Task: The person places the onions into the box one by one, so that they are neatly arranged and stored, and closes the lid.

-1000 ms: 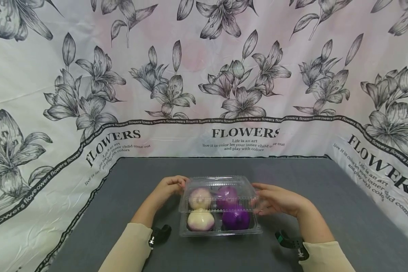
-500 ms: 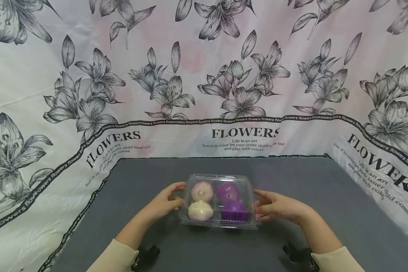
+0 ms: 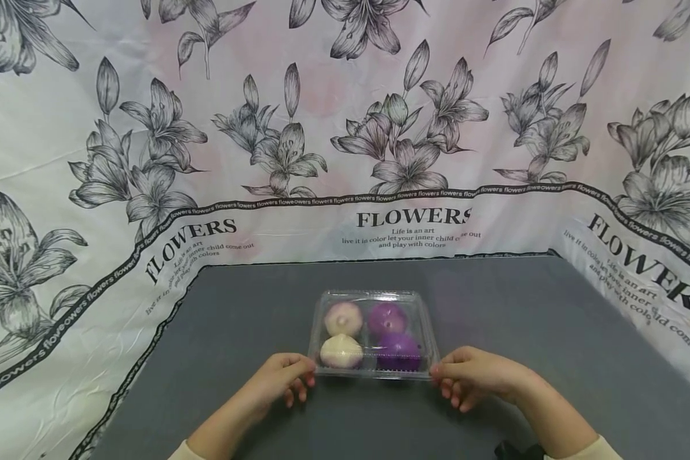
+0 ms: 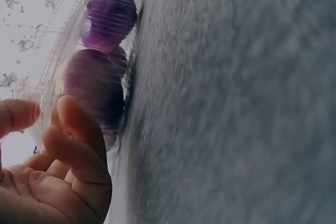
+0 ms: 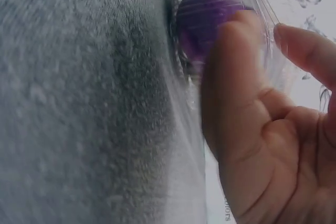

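A clear plastic clamshell container (image 3: 374, 374) lies closed on the grey table. Through its lid show two pale onions (image 3: 342, 352) on the left and two purple onions (image 3: 398, 351) on the right. My left hand (image 3: 280, 381) pinches the near left corner of the rim between thumb and fingers. At the near right corner my right hand (image 3: 478, 378) pinches the rim likewise, its other fingers curled below. Both wrist views show the ribbed wall beside the fingertips, with purple onions (image 4: 94, 82) behind it; the right wrist view is blurred.
The grey table (image 3: 253, 300) surrounds the container on all sides. A white cloth (image 3: 287, 236) printed with flowers and lettering hangs behind it and along both sides. A dark strap (image 3: 517, 451) sits near the right sleeve.
The lid, raised at first, has come down over the onions. Both hands have slid from the container's sides toward me, to its near corners.
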Tool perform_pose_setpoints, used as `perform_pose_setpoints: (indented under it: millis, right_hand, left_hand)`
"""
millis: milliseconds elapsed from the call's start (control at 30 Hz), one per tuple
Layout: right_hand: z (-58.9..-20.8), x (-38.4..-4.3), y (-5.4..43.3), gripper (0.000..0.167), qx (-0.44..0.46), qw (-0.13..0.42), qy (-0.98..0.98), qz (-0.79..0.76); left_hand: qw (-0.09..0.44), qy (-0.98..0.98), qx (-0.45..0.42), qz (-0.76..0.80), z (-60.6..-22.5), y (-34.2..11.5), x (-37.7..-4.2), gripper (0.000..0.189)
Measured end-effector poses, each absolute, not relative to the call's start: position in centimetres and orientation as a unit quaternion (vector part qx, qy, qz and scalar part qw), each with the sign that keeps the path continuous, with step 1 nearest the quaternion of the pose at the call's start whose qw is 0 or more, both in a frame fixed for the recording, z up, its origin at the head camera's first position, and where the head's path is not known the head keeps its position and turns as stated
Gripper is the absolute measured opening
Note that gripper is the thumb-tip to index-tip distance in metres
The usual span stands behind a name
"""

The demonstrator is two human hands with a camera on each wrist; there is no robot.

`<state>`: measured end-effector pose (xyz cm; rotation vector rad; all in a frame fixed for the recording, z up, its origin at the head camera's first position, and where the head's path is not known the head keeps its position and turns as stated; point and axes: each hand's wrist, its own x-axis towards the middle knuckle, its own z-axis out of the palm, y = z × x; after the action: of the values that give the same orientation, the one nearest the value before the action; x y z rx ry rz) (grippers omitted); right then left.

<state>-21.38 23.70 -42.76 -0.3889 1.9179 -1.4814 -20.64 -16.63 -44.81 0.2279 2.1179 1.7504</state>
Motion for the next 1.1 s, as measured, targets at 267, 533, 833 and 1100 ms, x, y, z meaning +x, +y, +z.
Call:
perform_pose_setpoints:
  millis: [267,533,833,1100]
  right_hand:
    - [-44.0,-21.6,24.0,0.031,-0.154,0.349,0.701,-0.602]
    - [-44.5,-21.4,24.4,0.018,-0.156,0.359,0.671,-0.63]
    - [-44.3,-21.2,24.4,0.027,-0.131,0.359,0.69,-0.615]
    - [-42.0,-20.8,24.6,0.046,-0.14,0.314,0.765,-0.544]
  left_hand:
    - [0.22,0.712,0.042,0.665,-45.2,-16.0,-20.3,0.018]
    - [0.222,0.698,0.039,0.68,-45.0,-15.6,-19.8,0.014]
    - [0.236,0.719,0.034,0.653,-44.9,-16.1,-19.7,0.017]
    - [0.23,0.789,0.106,0.561,-43.3,-18.2,-19.7,0.034]
